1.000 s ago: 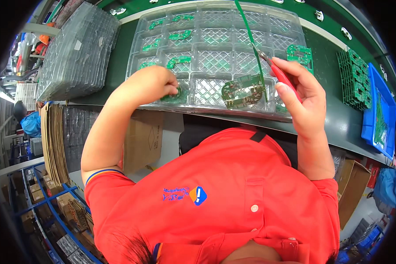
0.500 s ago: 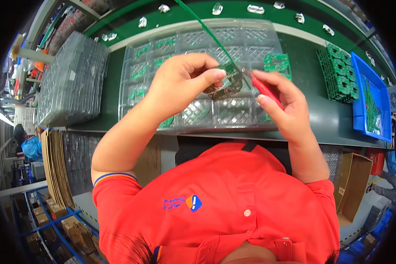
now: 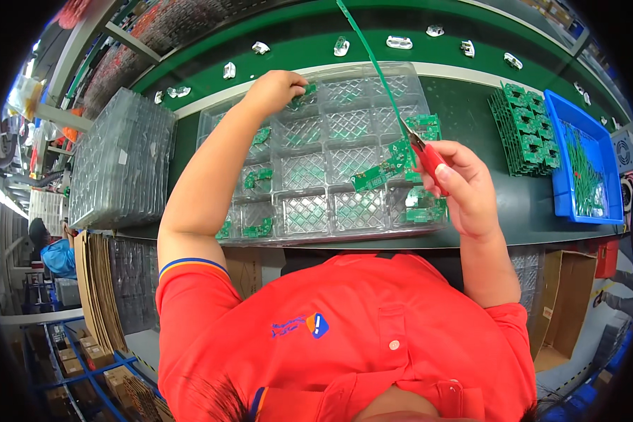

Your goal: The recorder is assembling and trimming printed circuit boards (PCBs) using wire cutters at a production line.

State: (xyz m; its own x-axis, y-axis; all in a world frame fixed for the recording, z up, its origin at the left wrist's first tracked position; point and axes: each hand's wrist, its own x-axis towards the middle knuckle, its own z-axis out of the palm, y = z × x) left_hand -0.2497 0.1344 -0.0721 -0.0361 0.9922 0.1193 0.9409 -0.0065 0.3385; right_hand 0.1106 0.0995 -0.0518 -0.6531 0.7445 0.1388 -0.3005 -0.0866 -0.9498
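Note:
My left hand [image 3: 278, 91] reaches over the back of a clear compartment tray [image 3: 304, 133], its fingers pinching a small green circuit board [image 3: 307, 94] above a rear compartment. On the right, my right hand [image 3: 465, 184] is closed around red-handled nippers [image 3: 431, 163], whose tips point up and to the left. A long thin green strip [image 3: 373, 62] runs up from the nippers' jaws. Beside the right fingers hangs a larger green circuit board piece [image 3: 381, 172], over the tray; how it is held is partly hidden. Several small boards [image 3: 259, 177] lie in the left compartments.
Stacked clear trays [image 3: 123, 158] stand at the left. To the right are a pile of green board panels [image 3: 526, 130] and a blue bin [image 3: 557, 190] of green strips. Small white parts [image 3: 399, 43] sit on a green belt [image 3: 295, 43] behind the tray.
My left hand has moved from beside the nippers to the tray's back left, carrying a small board. My right hand has lowered slightly, with the nippers, strip and board piece beside it.

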